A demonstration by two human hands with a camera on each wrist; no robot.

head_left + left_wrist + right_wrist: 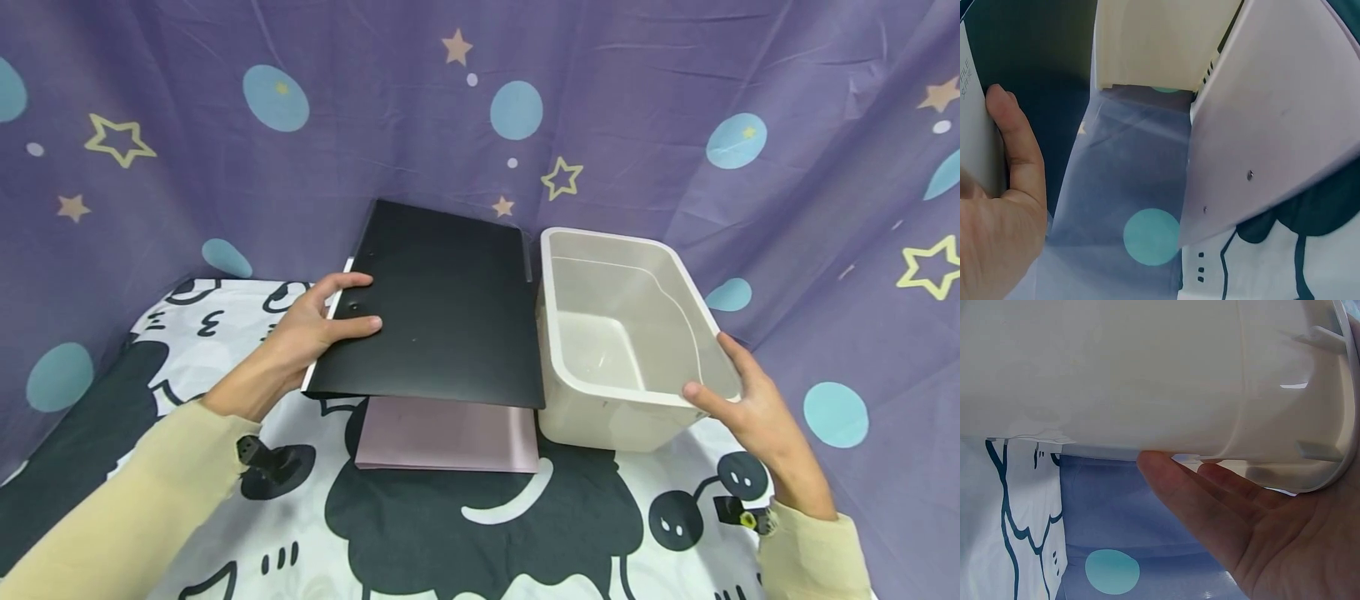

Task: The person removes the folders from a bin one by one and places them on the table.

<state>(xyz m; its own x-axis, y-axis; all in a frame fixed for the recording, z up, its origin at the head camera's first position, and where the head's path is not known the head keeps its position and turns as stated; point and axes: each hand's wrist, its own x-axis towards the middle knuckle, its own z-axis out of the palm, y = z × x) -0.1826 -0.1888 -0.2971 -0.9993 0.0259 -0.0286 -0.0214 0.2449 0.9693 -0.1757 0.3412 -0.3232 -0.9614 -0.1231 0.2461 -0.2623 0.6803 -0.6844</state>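
Observation:
In the head view my left hand [303, 329] grips a black file binder [442, 308] by its white-labelled spine, thumb and forefinger over the cover. The binder is tilted above a pink binder [450, 437], covering most of it. The left wrist view shows the spine label [979, 119] with handwriting, my thumb along it, and the pink cover [1279, 125] with two small rivets. On the right stands a cream plastic bin [570, 408], open at the top, nothing visible inside. My right hand [757, 412] holds its rim at the near right side; in the right wrist view fingers [1179, 487] lie against its outer wall.
A black-and-white cartoon-print cloth [480, 533] covers the surface. Behind and at both sides hangs a purple curtain [405, 108] with stars and blue dots, close to the far ends of binder and bin.

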